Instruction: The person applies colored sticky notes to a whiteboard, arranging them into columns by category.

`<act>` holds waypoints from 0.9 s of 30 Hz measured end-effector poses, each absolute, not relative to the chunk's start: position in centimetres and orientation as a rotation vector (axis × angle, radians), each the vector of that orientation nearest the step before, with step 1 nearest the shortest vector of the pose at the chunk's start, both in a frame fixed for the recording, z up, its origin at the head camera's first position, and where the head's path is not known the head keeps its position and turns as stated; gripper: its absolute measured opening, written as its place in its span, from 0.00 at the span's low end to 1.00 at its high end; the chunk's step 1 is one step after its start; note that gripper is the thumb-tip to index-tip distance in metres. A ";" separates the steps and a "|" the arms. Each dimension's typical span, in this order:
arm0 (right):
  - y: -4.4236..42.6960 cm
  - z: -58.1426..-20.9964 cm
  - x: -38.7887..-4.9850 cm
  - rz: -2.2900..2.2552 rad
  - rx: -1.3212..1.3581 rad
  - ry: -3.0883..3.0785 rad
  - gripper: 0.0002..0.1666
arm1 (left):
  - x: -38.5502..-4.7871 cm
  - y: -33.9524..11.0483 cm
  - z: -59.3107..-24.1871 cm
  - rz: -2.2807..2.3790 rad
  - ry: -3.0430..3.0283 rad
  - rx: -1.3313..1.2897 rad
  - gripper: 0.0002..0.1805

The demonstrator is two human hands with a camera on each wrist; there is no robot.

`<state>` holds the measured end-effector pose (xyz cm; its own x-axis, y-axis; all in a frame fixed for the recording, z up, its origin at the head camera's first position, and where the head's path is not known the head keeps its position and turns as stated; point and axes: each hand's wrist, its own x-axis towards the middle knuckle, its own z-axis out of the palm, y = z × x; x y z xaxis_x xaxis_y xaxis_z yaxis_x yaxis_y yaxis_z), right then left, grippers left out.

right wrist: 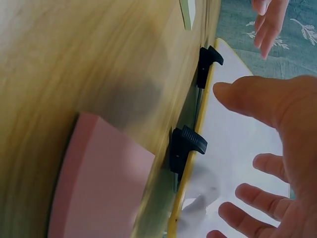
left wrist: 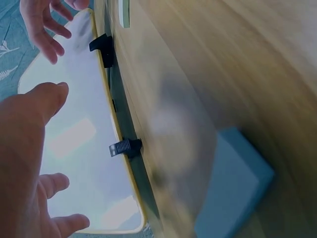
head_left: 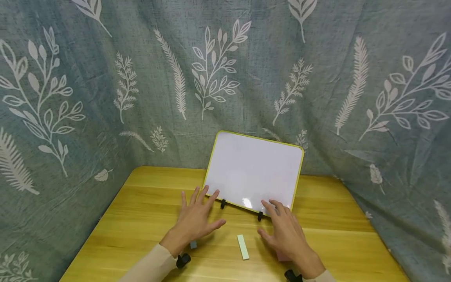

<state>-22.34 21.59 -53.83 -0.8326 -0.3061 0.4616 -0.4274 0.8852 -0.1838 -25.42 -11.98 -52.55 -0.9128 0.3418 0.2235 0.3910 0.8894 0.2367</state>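
Both grips are hovering spread above the desk (head_left: pixel 141 207), holding nothing, so the step in hand seems to be a reach or a ready pause, with no piece taken up; the next move is probably calling for settling on one piece, lowering a grip beside it and curling the fingers round it. On the left, the left grip (head_left: pixel 195 221) is fanning its fingers, its thumb pointing inward; its fingertips are overlapping the lower left corner of the yellow-rimmed whiteboard (head_left: pixel 253 168), though I cannot tell whether they are touching it. Under that wrist a grey-blue block (left wrist: pixel 233 183) is lying on the desk, mostly hidden in the head view and running off the bottom of the left wrist view. Farther right, the whiteboard is tilting back near the leaf-patterned curtain (head_left: pixel 260 78), two black clips (head_left: pixel 223 203) gripping its lower edge; glare is whitening patches of its face, and whatever is propping it from behind is staying out of sight. In front of it, a pale green bar (head_left: pixel 243 247) is lying between the grips, apart from both. On the right, the right grip (head_left: pixel 286 231) is spreading slightly bent fingers across the board's lower right part, contact again unclear, while a pink block (right wrist: pixel 104 183) is sitting below it, largely covered from above and cut off in the right wrist view.
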 end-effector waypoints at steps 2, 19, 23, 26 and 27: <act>21.5 -54.0 -22.4 0.394 0.544 -2.621 0.59 | -25.7 -11.7 -52.7 -0.425 -2.888 -0.586 0.52; 20.5 -54.4 -23.4 0.466 0.540 -2.672 0.37 | -28.2 -9.6 -53.9 -0.382 -2.837 -0.800 0.40; 20.0 -54.6 -23.6 0.502 0.525 -2.685 0.27 | -28.7 -9.3 -54.0 -0.334 -2.815 -0.815 0.37; 19.8 -54.8 -23.9 0.499 0.517 -2.684 0.23 | -28.9 -9.1 -54.1 -0.323 -2.799 -0.813 0.33; 19.7 -54.8 -24.0 0.500 0.511 -2.687 0.23 | -29.0 -9.1 -54.2 -0.323 -2.797 -0.810 0.32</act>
<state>-23.97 19.68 -54.81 -0.8702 -0.2804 0.4052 -0.4073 0.8721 -0.2712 -28.98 -9.10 -54.16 -0.8265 0.4986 0.2615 0.5451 0.8248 0.1502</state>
